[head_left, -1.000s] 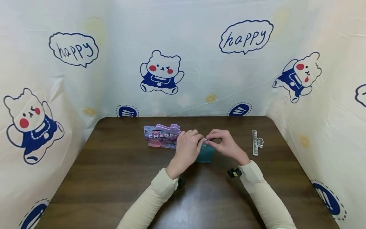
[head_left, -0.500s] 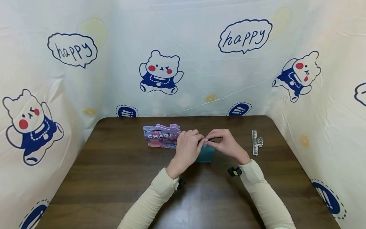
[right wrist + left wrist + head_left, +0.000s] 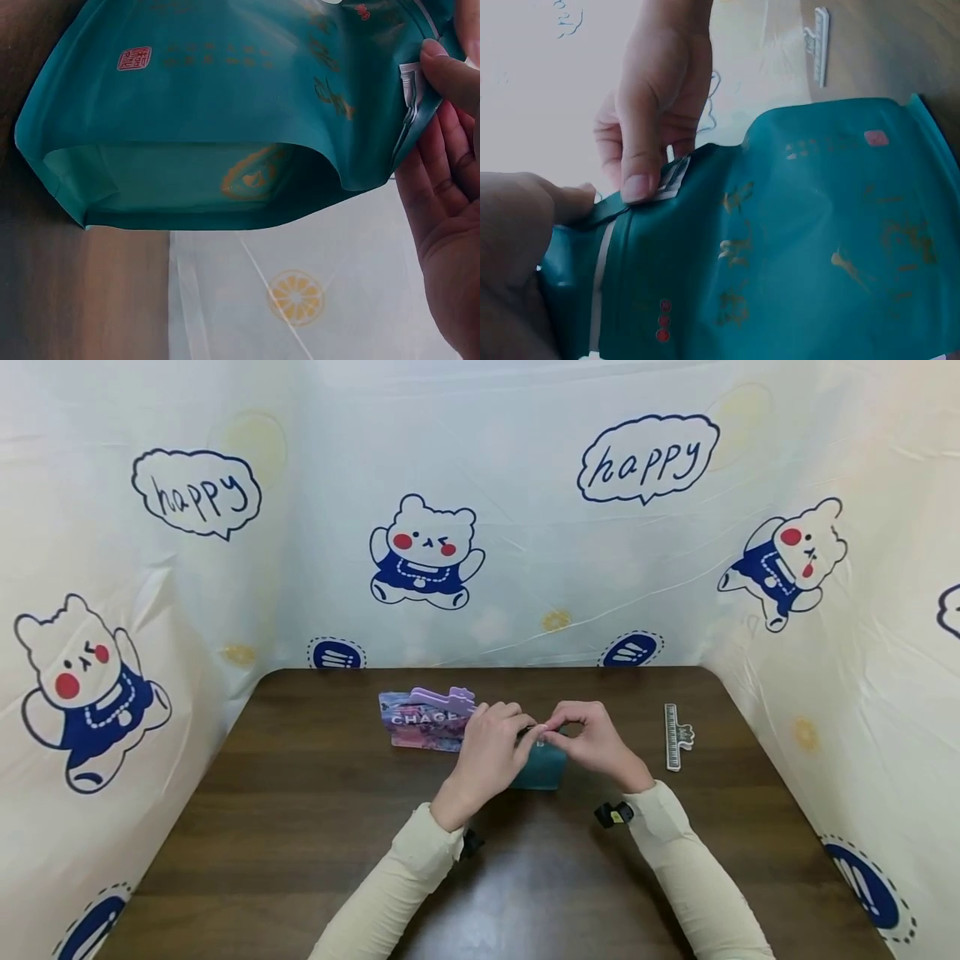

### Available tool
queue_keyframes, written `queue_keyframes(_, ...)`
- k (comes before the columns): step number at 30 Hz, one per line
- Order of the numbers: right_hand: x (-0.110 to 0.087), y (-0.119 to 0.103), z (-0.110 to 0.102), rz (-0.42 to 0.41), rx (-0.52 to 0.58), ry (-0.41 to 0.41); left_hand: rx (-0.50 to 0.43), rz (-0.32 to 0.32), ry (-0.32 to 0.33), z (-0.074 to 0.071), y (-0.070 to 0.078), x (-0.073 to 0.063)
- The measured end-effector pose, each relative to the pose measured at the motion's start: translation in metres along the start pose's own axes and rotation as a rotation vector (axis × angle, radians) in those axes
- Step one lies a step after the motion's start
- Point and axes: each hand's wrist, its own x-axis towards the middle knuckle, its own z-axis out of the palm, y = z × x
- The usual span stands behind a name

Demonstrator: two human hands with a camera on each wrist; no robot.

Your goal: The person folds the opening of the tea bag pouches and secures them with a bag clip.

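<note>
A teal pouch (image 3: 542,768) with gold characters hangs or stands between my hands; whether it touches the table I cannot tell. My left hand (image 3: 487,739) grips the top end of the pouch, beyond a pale strip (image 3: 601,285) across it. At the top side edge, my right hand (image 3: 592,739) pinches the pouch between thumb and fingers, beside a small white striped patch (image 3: 673,180). Fingertips of both hands nearly meet there. In the right wrist view, the folded-out bottom (image 3: 150,184) of the pouch faces the camera.
Behind my left hand stands a colourful pouch (image 3: 423,732) with a purple clip (image 3: 442,699) on its top. A white clip with ruler marks (image 3: 672,739) lies on the brown table (image 3: 300,827) at right. Printed cloth (image 3: 525,568) surrounds the table's back and sides.
Both hands stay at the top of the teal pouch. Their fingertips shift slightly along its edge, and the head view tips a little.
</note>
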Motion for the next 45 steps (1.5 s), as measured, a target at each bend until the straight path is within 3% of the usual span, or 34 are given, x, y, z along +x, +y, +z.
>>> queue_keyframes(6,0.001,0.002,-0.002,-0.008,0.026,-0.01,-0.044,0.048,0.076,-0.001,-0.004,-0.003)
queue_keyframes(14,-0.001,0.005,0.002,0.0,0.076,-0.025,-0.07,0.031,0.143,0.004,-0.004,-0.007)
queue_keyframes(19,-0.005,0.021,0.004,0.03,0.093,-0.034,-0.06,0.019,0.137,0.006,-0.005,-0.008)
queue_keyframes(23,-0.009,0.038,0.005,0.04,0.079,-0.021,-0.022,0.055,0.111,0.004,-0.007,-0.008)
queue_keyframes(29,-0.007,0.025,0.004,0.067,0.069,0.003,-0.017,0.088,0.095,0.003,-0.009,-0.008)
queue_keyframes(36,-0.007,0.007,-0.001,0.12,0.109,-0.043,-0.01,0.075,0.108,0.002,-0.008,-0.007)
queue_keyframes(41,-0.007,0.005,-0.001,0.055,0.057,-0.028,0.002,0.065,0.109,0.002,-0.007,-0.005)
queue_keyframes(45,-0.012,0.023,0.005,0.003,0.012,0.012,0.01,0.042,0.101,0.003,-0.006,-0.006)
